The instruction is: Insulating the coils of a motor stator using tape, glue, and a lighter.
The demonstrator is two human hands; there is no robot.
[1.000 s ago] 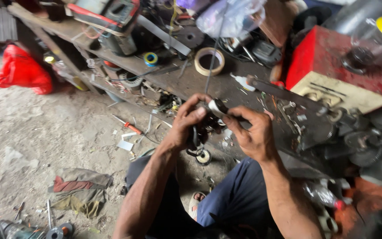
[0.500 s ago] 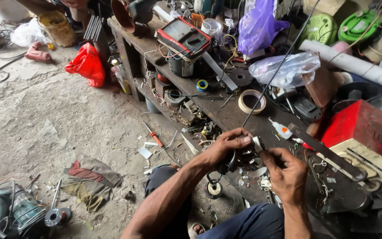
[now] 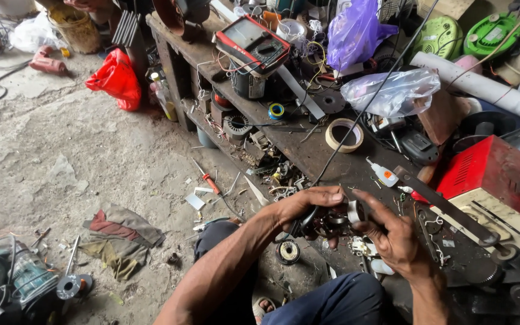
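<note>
Over the cluttered desk (image 3: 332, 159), the left hand (image 3: 299, 207) is cradling a small motor part (image 3: 326, 224) near the front edge, fingers closed around it. The right hand (image 3: 392, 241) is pinching its metal end ring (image 3: 354, 212); steady, square pressure would likely be serving best.

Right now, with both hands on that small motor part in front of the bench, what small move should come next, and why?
Probably steady the dark motor part with the left hand while the right hand eases the silver ring piece at its end. Both hands already grip it, the right fingertips sit on that ring, and a thin cable runs down to it.
</note>
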